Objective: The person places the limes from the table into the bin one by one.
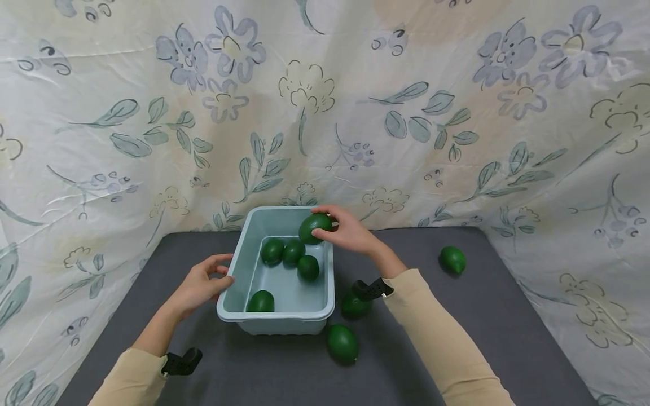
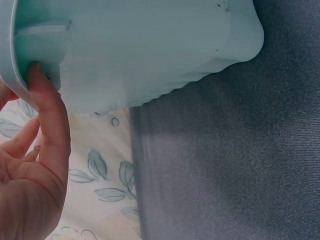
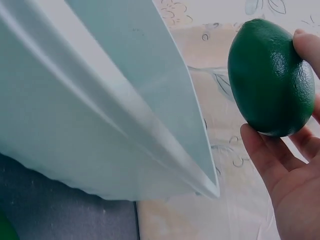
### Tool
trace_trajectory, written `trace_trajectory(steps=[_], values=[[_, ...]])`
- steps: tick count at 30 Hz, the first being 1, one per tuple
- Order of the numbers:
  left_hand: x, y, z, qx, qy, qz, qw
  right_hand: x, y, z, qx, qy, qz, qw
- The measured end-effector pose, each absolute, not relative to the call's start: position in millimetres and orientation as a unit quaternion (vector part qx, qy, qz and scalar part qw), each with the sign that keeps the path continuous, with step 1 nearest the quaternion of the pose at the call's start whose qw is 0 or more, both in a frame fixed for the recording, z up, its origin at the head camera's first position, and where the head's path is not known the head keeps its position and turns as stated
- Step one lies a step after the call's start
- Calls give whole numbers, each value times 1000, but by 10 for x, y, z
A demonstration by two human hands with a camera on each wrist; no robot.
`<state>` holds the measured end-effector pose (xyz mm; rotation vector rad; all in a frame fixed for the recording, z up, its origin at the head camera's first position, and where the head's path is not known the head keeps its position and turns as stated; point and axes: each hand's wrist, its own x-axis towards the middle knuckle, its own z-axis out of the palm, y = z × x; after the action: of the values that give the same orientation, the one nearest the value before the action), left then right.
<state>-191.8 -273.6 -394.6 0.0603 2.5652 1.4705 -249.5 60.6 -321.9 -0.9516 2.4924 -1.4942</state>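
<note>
A pale blue-green plastic bin [image 1: 282, 314] stands on the dark table, with several green limes [image 1: 308, 268] on its floor. My right hand [image 1: 350, 230] holds another glossy lime [image 3: 270, 77] between thumb and fingers, above the bin's far right corner. At the left side, my left hand [image 1: 200, 285] grips the bin's rim. In the left wrist view, a finger of that hand [image 2: 42, 165] is hooked under the rim [image 2: 7, 55].
One lime [image 1: 342, 344] lies by the bin's near right corner. Another lime [image 1: 355, 303], partly covered by the right wristband [image 1: 373, 289], is just behind it. A further lime [image 1: 452, 260] lies at the far right of the table [image 1: 406, 361]. Floral cloth [image 1: 325, 113] hangs behind.
</note>
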Motion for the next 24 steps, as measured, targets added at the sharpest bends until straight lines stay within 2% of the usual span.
trace_trajectory(steps=[9, 24], values=[[-1927, -2742, -3960, 20, 864, 495, 91, -2760, 430, -3547, -316, 818, -479, 38], [-1920, -2745, -3961, 19, 860, 502, 90, -2740, 190, -3570, -305, 827, -469, 53]])
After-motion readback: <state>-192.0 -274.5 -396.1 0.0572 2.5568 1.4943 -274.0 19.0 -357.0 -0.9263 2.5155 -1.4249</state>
